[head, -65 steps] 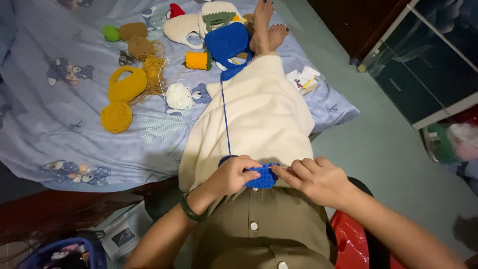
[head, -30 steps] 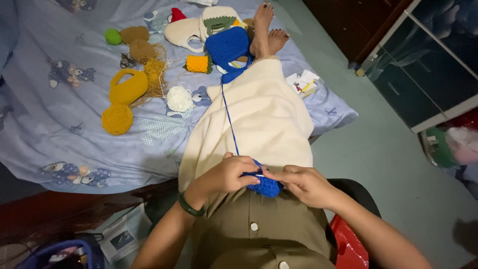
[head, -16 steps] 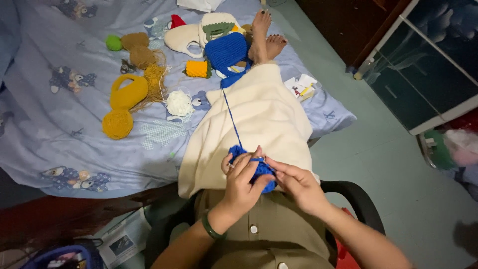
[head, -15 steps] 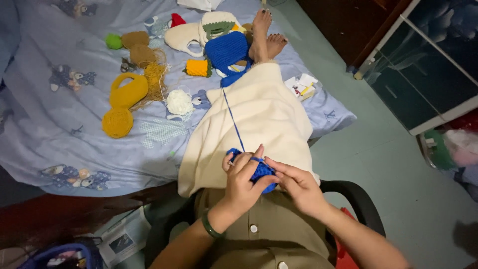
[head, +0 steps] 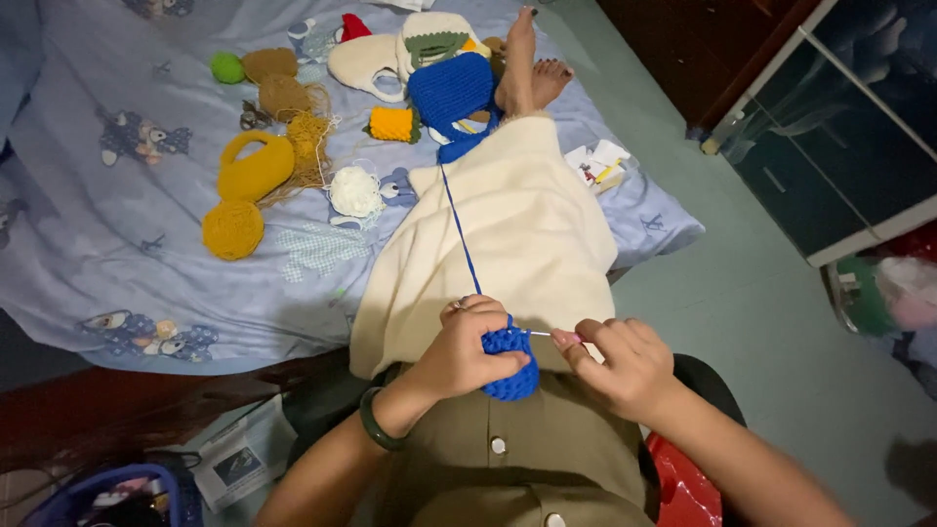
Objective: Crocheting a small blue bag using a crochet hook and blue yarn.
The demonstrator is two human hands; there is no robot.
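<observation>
Blue crochet piece (head: 509,363) sits in our lap, over the olive shirt (head: 508,459), and our left hand (head: 467,346) is closed around it, thumb across the front. Our right hand (head: 617,363) is just beside it and pinches a thin crochet hook (head: 543,334) between thumb and fingers; the hook tip touches the top of the piece. From the piece a blue yarn strand (head: 461,234) goes up over the cream skirt (head: 508,234) to a blue knitted bag (head: 451,93) near our bare feet (head: 527,68) on the bed. On the bedsheet (head: 117,244) we see also a yellow yarn ball (head: 232,229), a yellow bag (head: 256,168), a white yarn ball (head: 355,191) and an orange spool (head: 392,124). A green bangle (head: 373,426) is on our left wrist.
</observation>
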